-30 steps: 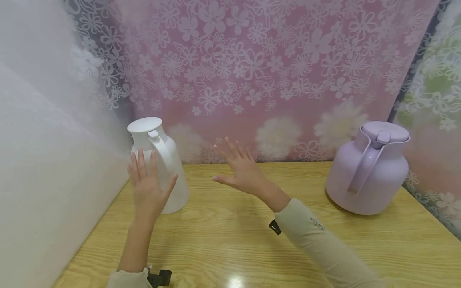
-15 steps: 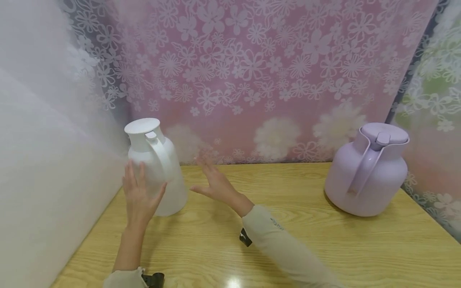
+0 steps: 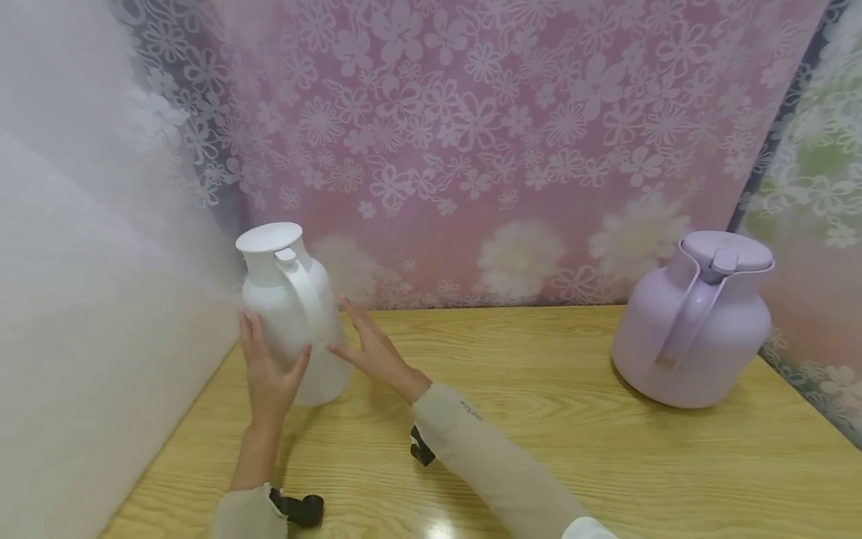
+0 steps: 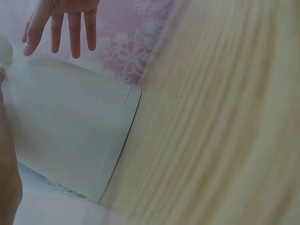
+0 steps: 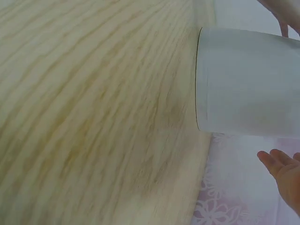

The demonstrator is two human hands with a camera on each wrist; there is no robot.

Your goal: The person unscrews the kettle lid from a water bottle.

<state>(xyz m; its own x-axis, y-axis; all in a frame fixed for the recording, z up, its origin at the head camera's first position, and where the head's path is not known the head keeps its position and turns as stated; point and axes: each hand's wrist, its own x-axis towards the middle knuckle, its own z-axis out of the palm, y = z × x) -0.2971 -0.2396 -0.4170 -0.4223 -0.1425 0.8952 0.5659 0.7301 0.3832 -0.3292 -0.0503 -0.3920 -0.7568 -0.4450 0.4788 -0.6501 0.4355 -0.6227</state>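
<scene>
Reach-in stage imo: left hand (image 3: 271,380), right hand (image 3: 378,353) spread, gripping nothing, flanking tall white plastic-looking jug (image 3: 286,316); close in next.

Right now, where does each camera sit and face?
Head: forward and down from the head, at the white jug, lilac jug and table; left hand, right hand and sleeves show.
Left wrist: on that wrist, facing the white jug's side; left hand at left edge, right hand at top.
Right wrist: on that wrist, facing the white jug's lower part; right hand lower right, left hand upper right.
Both wrist views share the white jug, table and hands.
</scene>
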